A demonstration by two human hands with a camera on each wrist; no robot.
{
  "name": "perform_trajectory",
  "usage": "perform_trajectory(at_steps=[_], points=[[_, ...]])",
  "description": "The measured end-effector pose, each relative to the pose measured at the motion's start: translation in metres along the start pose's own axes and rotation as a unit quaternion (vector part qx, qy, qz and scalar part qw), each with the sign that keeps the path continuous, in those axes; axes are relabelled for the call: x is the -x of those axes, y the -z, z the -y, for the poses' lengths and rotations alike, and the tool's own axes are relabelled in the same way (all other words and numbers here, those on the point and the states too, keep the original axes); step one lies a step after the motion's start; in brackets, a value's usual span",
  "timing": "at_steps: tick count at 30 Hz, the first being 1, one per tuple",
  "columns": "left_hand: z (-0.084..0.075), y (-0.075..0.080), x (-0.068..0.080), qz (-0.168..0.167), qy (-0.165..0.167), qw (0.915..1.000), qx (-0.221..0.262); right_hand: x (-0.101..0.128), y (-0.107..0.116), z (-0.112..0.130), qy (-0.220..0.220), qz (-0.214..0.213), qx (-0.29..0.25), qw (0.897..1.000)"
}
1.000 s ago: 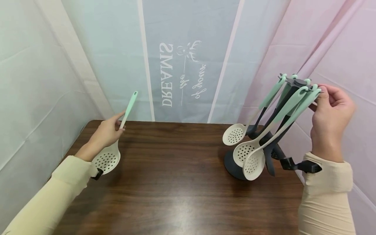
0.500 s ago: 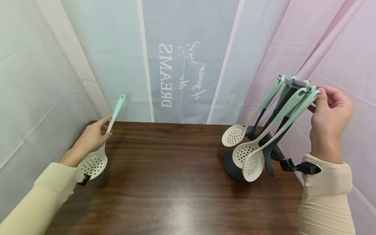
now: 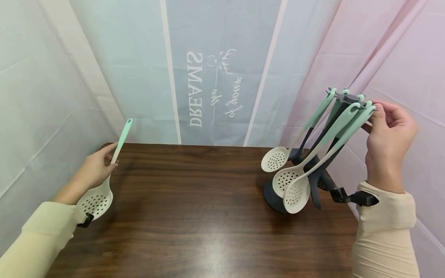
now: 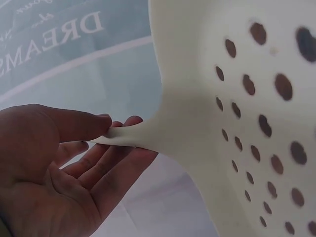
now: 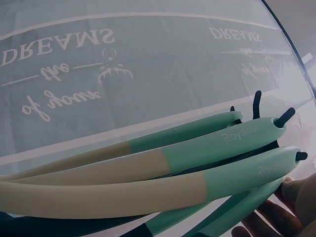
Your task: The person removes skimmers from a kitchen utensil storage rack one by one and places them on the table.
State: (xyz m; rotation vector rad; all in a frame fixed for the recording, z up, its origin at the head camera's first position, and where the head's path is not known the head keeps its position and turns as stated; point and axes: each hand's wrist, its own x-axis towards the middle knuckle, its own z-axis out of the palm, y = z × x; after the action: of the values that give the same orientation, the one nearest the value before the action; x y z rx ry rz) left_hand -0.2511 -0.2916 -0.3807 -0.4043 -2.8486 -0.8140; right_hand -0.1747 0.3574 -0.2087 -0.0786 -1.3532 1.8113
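Note:
My left hand (image 3: 91, 172) is at the table's left side, pinching a cream skimmer (image 3: 95, 200) by its neck between thumb and fingers. The skimmer's mint green handle end points up and away, and its holed head hangs beneath the wrist. In the left wrist view, the perforated skimmer head (image 4: 256, 113) fills the right half. Over on the right, a dark utensil stand (image 3: 274, 199) bears several mint-handled utensils, including cream skimmers (image 3: 297, 195). My right hand (image 3: 391, 133) pinches a green handle (image 5: 247, 202) near the stand's top; which utensil it belongs to is partly hidden.
The dark wood table (image 3: 194, 193) meets a grey-blue printed curtain (image 3: 215, 31) at its back edge. Pale curtains hang at left and right. Black utensils (image 3: 314, 189) hang behind the cream ones on the stand.
My left hand has moved left and slightly toward me across the table, carrying the skimmer. My right hand stays at the stand's top.

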Motion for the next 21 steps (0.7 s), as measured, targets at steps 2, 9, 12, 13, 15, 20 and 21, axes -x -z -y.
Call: perform_trajectory(at_steps=[2, 9, 12, 13, 15, 20, 21], points=[[0.006, 0.002, 0.003, 0.005, 0.005, 1.0000, -0.003, 0.000, -0.001, 0.000, 0.000, 0.001, 0.000, 1.000], [0.031, 0.006, 0.014, 0.055, 0.040, 0.9977, -0.003, 0.001, -0.001, -0.002, 0.015, -0.010, 0.022, 1.000], [0.044, 0.006, 0.020, 0.075, 0.058, 0.9955, 0.006, 0.001, -0.001, -0.002, 0.017, -0.009, 0.026, 0.999], [0.048, 0.006, 0.022, 0.081, 0.061, 0.9948, 0.009, 0.001, -0.002, -0.002, 0.017, -0.008, 0.027, 0.999], [0.056, 0.006, 0.026, 0.094, 0.072, 0.9928, 0.016, 0.000, -0.002, -0.003, 0.016, -0.007, 0.026, 1.000], [0.071, 0.011, 0.034, 0.110, 0.086, 0.9900, 0.015, 0.001, -0.002, -0.004, 0.016, -0.004, 0.018, 1.000], [0.073, 0.012, 0.035, 0.111, 0.085, 0.9901, 0.012, 0.001, -0.002, -0.004, 0.016, -0.004, 0.018, 1.000]])
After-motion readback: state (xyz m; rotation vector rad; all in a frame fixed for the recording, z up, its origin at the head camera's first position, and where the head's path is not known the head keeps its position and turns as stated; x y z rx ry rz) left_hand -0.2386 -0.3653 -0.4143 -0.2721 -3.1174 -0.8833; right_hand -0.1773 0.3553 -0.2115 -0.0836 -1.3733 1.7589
